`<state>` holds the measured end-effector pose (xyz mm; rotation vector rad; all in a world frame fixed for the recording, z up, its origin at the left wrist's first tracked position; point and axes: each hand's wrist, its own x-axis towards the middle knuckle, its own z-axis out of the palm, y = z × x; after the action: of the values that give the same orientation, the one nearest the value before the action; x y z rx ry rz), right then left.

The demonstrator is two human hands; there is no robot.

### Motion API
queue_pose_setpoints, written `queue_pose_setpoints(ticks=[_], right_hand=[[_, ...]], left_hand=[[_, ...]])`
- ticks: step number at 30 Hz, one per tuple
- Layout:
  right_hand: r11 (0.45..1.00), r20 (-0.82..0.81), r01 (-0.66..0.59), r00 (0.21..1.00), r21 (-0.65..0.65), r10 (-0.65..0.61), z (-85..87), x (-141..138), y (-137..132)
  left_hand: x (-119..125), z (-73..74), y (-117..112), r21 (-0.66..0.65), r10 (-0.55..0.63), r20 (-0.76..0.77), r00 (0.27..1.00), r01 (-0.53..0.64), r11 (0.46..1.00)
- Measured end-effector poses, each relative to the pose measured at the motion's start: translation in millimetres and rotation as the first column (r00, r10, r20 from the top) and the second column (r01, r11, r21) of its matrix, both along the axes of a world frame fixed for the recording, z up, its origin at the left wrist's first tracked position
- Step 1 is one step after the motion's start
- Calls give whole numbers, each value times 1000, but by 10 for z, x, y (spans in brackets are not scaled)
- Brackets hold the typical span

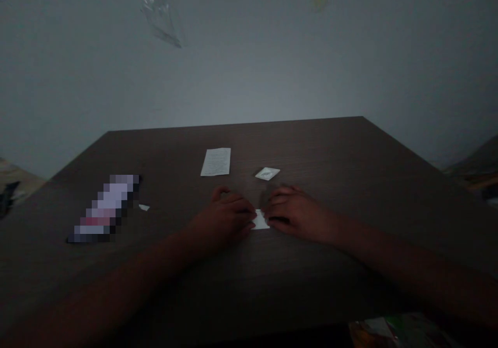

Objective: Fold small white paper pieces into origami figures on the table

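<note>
My left hand (227, 217) and my right hand (293, 211) rest side by side on the dark wooden table (350, 151), fingers curled and pinched onto a small white packet (260, 220) that shows between them. Most of the packet is hidden under the fingers. Just beyond the hands lie a small clear sachet (267, 173) and a white folded paper leaflet (216, 162). The scene is dim.
A long box (106, 208), pixelated, lies at the left of the table with a tiny white scrap (143, 207) beside it. A pale wall rises behind the table. Colourful items (392, 330) sit below the table's near right edge.
</note>
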<state>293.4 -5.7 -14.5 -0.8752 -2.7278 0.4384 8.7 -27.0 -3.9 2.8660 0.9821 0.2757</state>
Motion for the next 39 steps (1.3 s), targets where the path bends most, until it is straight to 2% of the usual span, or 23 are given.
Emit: queue_pose_setpoints(ticks=[5, 9, 16, 20, 25, 31, 39], right_hand=[[1000, -5, 14, 1000, -10, -14, -15, -5, 3], [999, -36, 45, 998, -3, -45, -62, -29, -11], [999, -52, 48, 998, 4, -48, -88, -40, -13], [997, -26, 66, 998, 31, -65, -43, -55, -34], [993, -24, 105, 994, 56, -104, -30, -43, -53], [999, -40, 29, 999, 17, -28, -29, -13, -20], [997, -38, -59, 998, -42, 58, 25, -2, -55]], left_hand=[[48, -18, -83, 14, 36, -34, 999, -36, 999], [59, -63, -74, -31, 69, -38, 997, -70, 997], [44, -11, -67, -49, 115, -35, 993, -117, 992], [30, -14, -61, -19, 161, -45, 986, -162, 987], [97, 36, -117, 63, 170, -86, 982, -165, 984], [163, 89, -183, 55, 202, -104, 974, -197, 979], [146, -2, -162, 36, 197, -10, 980, -197, 980]])
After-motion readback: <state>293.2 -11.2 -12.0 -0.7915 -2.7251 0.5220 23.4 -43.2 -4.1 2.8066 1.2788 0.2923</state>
